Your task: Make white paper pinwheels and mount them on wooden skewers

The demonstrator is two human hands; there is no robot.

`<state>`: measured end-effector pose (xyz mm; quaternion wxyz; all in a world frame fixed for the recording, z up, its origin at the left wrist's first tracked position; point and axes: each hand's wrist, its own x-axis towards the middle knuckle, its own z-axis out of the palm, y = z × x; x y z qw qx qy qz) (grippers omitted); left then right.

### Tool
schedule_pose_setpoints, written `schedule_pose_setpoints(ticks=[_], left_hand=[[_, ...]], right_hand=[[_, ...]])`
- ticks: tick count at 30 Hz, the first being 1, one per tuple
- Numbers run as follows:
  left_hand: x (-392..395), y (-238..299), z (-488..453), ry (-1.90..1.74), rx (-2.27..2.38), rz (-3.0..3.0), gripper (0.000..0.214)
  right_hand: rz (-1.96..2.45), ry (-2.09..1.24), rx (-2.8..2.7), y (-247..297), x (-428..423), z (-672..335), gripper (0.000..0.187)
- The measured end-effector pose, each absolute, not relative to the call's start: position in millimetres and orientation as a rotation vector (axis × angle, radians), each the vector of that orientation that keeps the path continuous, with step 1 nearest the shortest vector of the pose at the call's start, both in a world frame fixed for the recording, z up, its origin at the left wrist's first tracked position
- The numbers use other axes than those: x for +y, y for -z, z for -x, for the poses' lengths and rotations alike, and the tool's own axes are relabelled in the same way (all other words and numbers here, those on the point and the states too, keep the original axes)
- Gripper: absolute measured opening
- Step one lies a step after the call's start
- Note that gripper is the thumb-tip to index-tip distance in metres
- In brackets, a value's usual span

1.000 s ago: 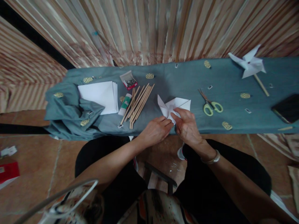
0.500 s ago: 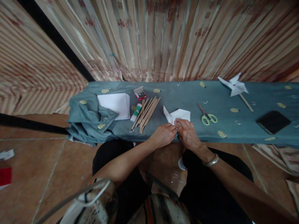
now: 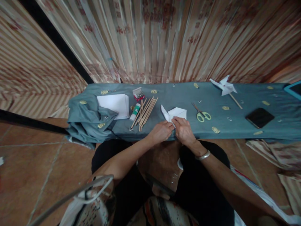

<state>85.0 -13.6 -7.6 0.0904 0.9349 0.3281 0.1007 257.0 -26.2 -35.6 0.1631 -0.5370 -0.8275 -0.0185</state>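
Observation:
A folded white paper pinwheel (image 3: 178, 112) lies at the front edge of the cloth-covered table, its cut flaps standing up at the left and right. My left hand (image 3: 161, 131) pinches its near left part with closed fingers. Right beside it, my right hand (image 3: 184, 129) presses and grips the paper's near edge, the fingertips of both hands almost touching. The fingers hide the middle of the paper. Green-handled scissors (image 3: 201, 114) lie just right of my right hand, and a bundle of thin wooden sticks (image 3: 147, 112) rests left of my left hand.
Left of the sticks are a glue stick (image 3: 135, 112), a small red box of metal pins (image 3: 138, 94) and a stack of white paper (image 3: 113, 105). A finished pinwheel on a stick (image 3: 225, 86), a dark flat pad (image 3: 259, 118) and a blue-edged device (image 3: 293, 89) lie to the right.
The camera view has shifted slightly right, bringing the blue-edged device into sight. Both hands stay on the paper, with only small finger movement.

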Motion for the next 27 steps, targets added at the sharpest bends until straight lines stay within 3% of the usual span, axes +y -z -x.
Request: schedule_pose_setpoints(ticks=[9,15,27], left_hand=[[-9,6,-80,-0.317,0.959,-2.813,0.02],[1,4,-67,-0.356,1.018,-2.821,0.021],[24,-3,-51,-0.288,1.269,-2.794,0.029]], right_hand=[[1.578,0.018,-2.062,20,0,-299,0.047],[1.693,-0.301,-1.99,26,39,-318,0.045],[1.888,-0.429,-1.751,15,9,-311,0.033]])
